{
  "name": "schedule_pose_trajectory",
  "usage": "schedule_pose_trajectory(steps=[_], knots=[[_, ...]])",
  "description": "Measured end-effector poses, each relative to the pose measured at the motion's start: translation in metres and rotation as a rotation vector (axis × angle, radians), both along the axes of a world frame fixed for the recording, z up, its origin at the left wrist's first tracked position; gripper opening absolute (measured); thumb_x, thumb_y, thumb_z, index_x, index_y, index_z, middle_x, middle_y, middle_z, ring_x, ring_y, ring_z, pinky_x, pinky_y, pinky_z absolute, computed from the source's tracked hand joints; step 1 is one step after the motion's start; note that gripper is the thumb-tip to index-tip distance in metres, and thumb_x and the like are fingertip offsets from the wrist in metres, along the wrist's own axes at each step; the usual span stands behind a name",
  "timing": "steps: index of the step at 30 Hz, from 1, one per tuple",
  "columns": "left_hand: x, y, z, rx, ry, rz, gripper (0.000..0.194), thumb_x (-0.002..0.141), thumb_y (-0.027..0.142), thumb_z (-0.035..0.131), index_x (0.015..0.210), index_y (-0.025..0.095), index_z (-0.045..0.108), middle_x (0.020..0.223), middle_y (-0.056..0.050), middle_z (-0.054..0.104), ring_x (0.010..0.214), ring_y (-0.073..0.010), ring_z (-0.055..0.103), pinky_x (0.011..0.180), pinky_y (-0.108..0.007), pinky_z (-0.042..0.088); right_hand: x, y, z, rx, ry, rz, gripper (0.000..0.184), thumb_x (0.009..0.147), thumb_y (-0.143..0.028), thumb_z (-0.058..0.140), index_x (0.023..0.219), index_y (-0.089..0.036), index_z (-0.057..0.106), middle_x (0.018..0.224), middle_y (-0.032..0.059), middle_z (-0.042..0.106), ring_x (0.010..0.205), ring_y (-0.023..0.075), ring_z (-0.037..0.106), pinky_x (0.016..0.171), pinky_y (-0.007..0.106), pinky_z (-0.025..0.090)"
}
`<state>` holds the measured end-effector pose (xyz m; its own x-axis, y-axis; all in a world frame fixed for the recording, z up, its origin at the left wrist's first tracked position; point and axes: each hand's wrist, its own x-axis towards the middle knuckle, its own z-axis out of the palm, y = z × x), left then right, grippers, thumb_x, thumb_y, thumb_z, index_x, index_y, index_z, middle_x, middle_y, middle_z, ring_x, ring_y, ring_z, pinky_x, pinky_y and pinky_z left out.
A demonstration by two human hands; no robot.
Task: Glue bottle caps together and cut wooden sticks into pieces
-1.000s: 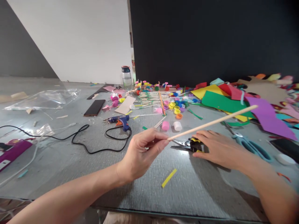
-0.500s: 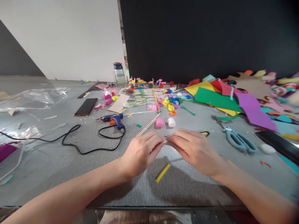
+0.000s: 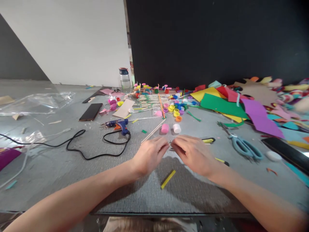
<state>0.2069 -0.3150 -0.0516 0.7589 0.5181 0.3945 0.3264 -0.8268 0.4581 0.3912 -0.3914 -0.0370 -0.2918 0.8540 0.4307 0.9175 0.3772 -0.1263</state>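
Close together over the table's near middle, my left hand (image 3: 151, 154) and my right hand (image 3: 193, 154) face each other with fingertips pinched. Whatever lies between the fingers of either hand is too small and too covered to name. Just beyond them stand a pink cap (image 3: 165, 128) and a white cap (image 3: 176, 128). Two thin wooden sticks (image 3: 152, 131) run out from behind my left hand. A yellow strip (image 3: 168, 179) lies on the table below the hands. By my right hand rests a yellow and black cutter (image 3: 209, 140), partly covered by the hand.
A blue glue gun (image 3: 120, 124) with a black cord (image 3: 96, 157) lies on the left, near a phone (image 3: 90, 111). Scissors (image 3: 243, 145) lie to the right, before coloured sheets (image 3: 223, 105). Coloured caps (image 3: 177, 112) and a water bottle (image 3: 125, 80) stand farther back.
My right hand has shifted slightly left and its fingers are more curled, uncovering more of the yellow and black items beside it. My left hand stays nearly in place. The view has tilted slightly.
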Motion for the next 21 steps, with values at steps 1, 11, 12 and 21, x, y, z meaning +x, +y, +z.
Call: schedule_pose_trajectory(steps=[1,11,12,21], knots=[[0.001,0.0,-0.001,-0.013,-0.002,0.004,0.021,0.101,0.019,0.05,0.081,0.017,0.057,0.079,0.0,0.062,0.076,-0.0156,0.061,0.069,-0.027,0.043,0.0,0.001,-0.001,-0.009,-0.003,-0.014,0.017,0.098,-0.016,0.055,0.081,-0.019,0.059,0.081,0.0039,0.067,0.075,0.0202,0.061,0.069,0.032,0.04],[0.007,0.002,-0.007,-0.112,-0.039,0.053,0.02,0.098,0.019,0.05,0.081,0.018,0.06,0.076,0.001,0.064,0.072,-0.0148,0.059,0.068,-0.027,0.042,0.001,0.007,-0.005,-0.038,0.013,-0.044,0.022,0.097,-0.014,0.051,0.077,-0.019,0.058,0.076,0.0039,0.066,0.071,0.0192,0.061,0.065,0.031,0.037],[0.004,0.004,-0.007,-0.152,-0.065,0.028,0.019,0.098,0.021,0.051,0.083,0.018,0.062,0.077,0.001,0.064,0.072,-0.0145,0.059,0.068,-0.027,0.043,0.003,0.007,-0.003,-0.05,0.021,-0.016,0.022,0.098,-0.014,0.052,0.078,-0.019,0.059,0.076,0.0031,0.066,0.071,0.0183,0.061,0.065,0.03,0.039],[-0.007,0.02,-0.005,-0.717,-0.369,-0.239,0.018,0.097,0.032,0.053,0.094,0.016,0.062,0.076,-0.002,0.068,0.069,-0.0128,0.063,0.069,-0.027,0.051,0.016,0.003,0.004,-0.163,0.515,0.187,0.017,0.102,-0.023,0.049,0.096,-0.02,0.065,0.083,0.0019,0.067,0.072,0.0147,0.059,0.066,0.027,0.045]])
